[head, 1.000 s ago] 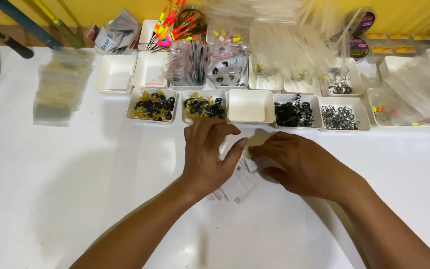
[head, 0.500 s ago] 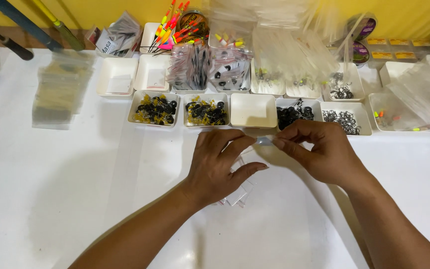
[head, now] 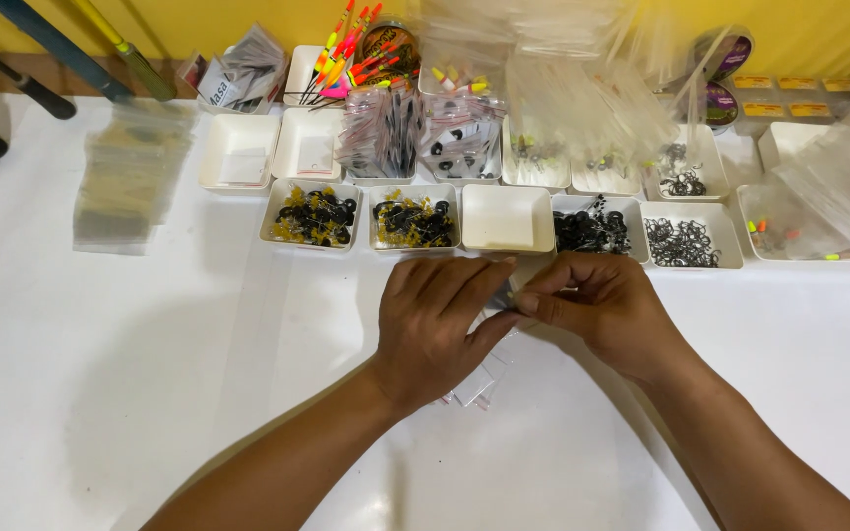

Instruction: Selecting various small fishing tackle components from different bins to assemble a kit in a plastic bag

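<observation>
Both hands — left, right — fingertips together, pinching a small clear packet.

White table fills nearly the whole head view, surface smooth and evenly lit, soft shadows only. Yellow wall runs along the far edge. A strip of brown wood shows between wall and table at upper left. Dark rod handles lie slanted across that corner, one blue, one yellow-green. No floor or window in view.
</observation>
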